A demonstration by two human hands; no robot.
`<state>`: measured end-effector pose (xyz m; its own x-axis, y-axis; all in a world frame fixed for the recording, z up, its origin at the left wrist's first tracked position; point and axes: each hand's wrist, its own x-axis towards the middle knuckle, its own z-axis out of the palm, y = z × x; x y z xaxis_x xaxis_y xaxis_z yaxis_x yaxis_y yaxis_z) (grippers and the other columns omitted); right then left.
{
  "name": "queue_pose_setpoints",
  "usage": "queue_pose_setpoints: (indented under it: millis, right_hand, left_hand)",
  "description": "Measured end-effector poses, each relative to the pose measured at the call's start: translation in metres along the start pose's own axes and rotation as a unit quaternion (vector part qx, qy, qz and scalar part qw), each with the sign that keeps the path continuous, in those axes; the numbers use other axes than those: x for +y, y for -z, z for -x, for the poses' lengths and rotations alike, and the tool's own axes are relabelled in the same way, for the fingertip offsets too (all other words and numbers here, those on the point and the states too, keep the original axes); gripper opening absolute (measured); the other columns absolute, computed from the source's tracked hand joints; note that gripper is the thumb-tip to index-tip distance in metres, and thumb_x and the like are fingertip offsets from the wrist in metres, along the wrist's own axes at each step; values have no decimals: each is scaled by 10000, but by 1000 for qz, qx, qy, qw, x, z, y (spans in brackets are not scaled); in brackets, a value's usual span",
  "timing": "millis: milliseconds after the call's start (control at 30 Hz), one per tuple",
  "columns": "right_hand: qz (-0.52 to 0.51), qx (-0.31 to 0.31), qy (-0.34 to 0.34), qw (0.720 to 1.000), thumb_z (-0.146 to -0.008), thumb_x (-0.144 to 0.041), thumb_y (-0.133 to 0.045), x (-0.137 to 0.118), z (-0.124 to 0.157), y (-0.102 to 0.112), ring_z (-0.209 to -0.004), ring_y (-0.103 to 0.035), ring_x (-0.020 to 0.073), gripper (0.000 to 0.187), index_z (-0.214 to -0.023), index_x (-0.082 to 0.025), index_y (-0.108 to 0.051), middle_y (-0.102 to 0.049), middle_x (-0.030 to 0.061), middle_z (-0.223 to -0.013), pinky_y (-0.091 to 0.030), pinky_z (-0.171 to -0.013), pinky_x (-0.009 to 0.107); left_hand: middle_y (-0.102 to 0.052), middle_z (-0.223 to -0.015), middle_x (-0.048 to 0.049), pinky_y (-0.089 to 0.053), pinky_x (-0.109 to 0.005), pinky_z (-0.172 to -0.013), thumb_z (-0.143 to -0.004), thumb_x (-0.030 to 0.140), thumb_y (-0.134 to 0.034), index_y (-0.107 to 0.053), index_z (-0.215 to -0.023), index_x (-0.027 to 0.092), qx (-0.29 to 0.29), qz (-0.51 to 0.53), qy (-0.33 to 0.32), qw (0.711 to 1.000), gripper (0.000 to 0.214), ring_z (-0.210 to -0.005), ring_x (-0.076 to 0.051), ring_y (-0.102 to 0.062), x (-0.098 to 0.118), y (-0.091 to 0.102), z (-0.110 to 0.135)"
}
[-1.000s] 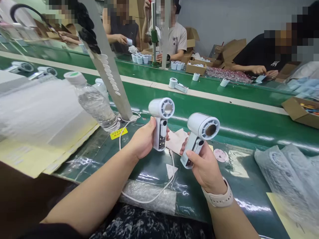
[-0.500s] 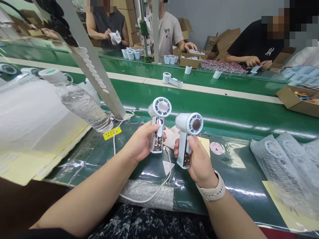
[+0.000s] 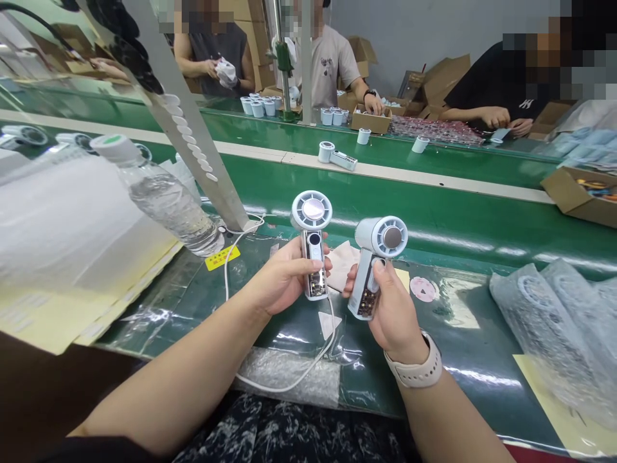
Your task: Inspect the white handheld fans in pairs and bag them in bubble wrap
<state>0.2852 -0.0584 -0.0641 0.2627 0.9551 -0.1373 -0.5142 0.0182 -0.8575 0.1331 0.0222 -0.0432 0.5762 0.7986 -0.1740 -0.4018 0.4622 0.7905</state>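
Clutching a handheld fan (image 3: 312, 238) in your left hand (image 3: 284, 276) and a second handheld fan (image 3: 380, 236) in your right hand (image 3: 393, 315), you hold them nearly upright and apart (a white cable (image 3: 294, 389) loops just below) over the green conveyor belt (image 3: 434, 209), a water bottle (image 3: 166, 199) lying beyond at left.

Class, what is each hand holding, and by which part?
The left hand holds a small handheld fan by its see-through handle. The right hand holds a second handheld fan by its handle, thumb across the front.
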Motion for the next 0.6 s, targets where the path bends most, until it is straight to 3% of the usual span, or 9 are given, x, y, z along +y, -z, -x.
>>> queue_pose_setpoints:
  millis: [133,267,433,600]
  right_hand:
    - [-9,-61,-11,998,-769,-335,-748,-1,3,-2,-825,-611,154,293,-1016,-260,-610,-632,1,-969,-563,-758,321]
    - [13,-91,16,996,-823,-368,-721,-2,5,0,-839,-627,164,272,-1050,-268,-609,-635,10,-1002,-558,-781,341]
    - [30,-82,32,996,-817,-390,-736,-2,3,3,-821,-638,178,294,-1048,-257,-613,-641,21,-1038,-557,-777,370]
    - [30,-77,16,996,-803,-398,-728,-4,2,0,-905,-644,233,364,-1103,-258,-576,-635,48,-1091,-546,-856,456]
  left_hand:
    - [-604,-872,14,-497,-276,-650,-618,74,-725,-599,-1025,166,5,-14,-20,1000,436,-714,-120,-604,1,-1,2]
    - [-599,-882,9,-524,-311,-652,-653,116,-734,-577,-1057,174,-41,-17,-47,998,438,-719,-136,-604,1,-3,6]
    - [-603,-829,6,-522,-297,-651,-674,174,-783,-574,-971,157,-99,-40,-58,993,364,-689,-130,-608,0,-8,7]
    - [-608,-865,-9,-522,-321,-721,-702,202,-792,-567,-1043,160,-126,-52,-39,990,411,-745,-147,-628,0,-7,9]
